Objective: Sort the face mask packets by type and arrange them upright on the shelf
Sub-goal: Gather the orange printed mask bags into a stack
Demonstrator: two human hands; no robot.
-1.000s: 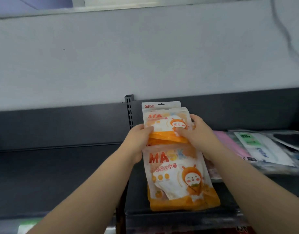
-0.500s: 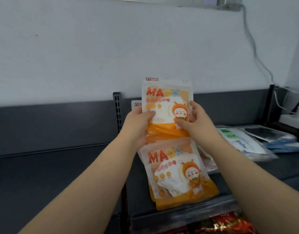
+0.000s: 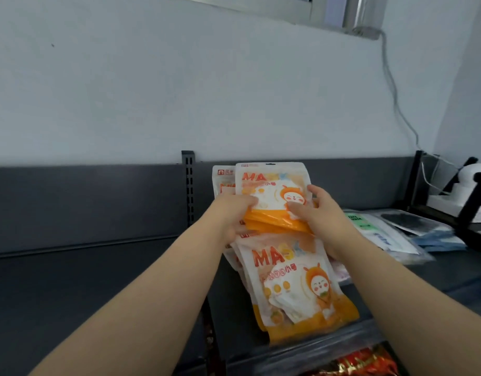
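Through the head camera, the left hand (image 3: 231, 215) and right hand (image 3: 319, 213) hold a bundle of glossy orange-and-white plastic mask packets (image 3: 272, 189) upright. The curled fingers (image 3: 295, 208) clamp its lower corners, above a flat pile of matching packets (image 3: 296, 289) on the dark grey metal shelf (image 3: 98, 280). I'd square the slippery bottom edges together and seat them firmly on the shelf before letting go.
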